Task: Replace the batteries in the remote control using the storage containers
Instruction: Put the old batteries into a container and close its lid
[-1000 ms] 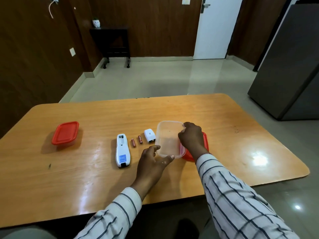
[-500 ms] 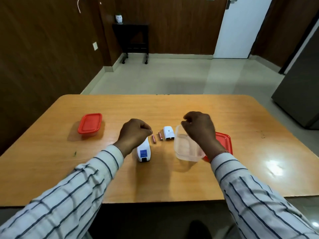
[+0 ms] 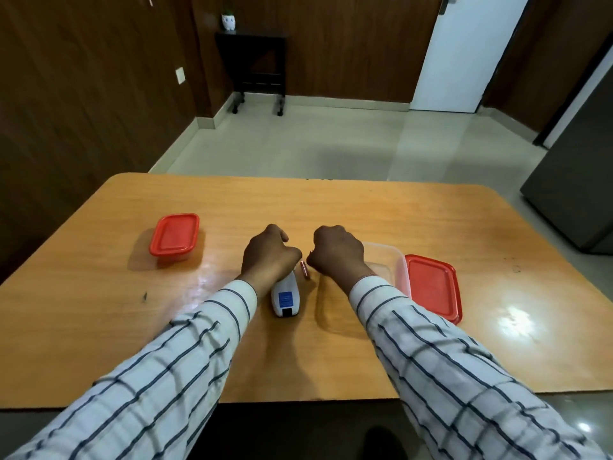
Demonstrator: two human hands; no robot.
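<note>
The white remote control [image 3: 286, 297] lies face down in the middle of the wooden table [image 3: 331, 207], its blue label towards me. My left hand [image 3: 269, 254] covers its far half with the fingers curled down onto it. One small copper-coloured battery [image 3: 304, 270] lies just right of the remote. My right hand [image 3: 335, 254] hovers beside that battery, fingers bunched; I cannot tell whether they hold anything. It hides the second battery and the white battery cover. The open clear container [image 3: 388, 260] sits behind my right wrist, with its red lid [image 3: 433, 288] lying to the right.
A second container with its red lid on [image 3: 174, 237] stands at the left of the table. Beyond the far edge are bare tiled floor, a small dark side table [image 3: 255, 58], a white door [image 3: 464, 51] and a grey cabinet [image 3: 577, 180] at the right.
My right hand left the clear container and moved left to the batteries. My left hand came down onto the remote. The camera has tilted down and nearer.
</note>
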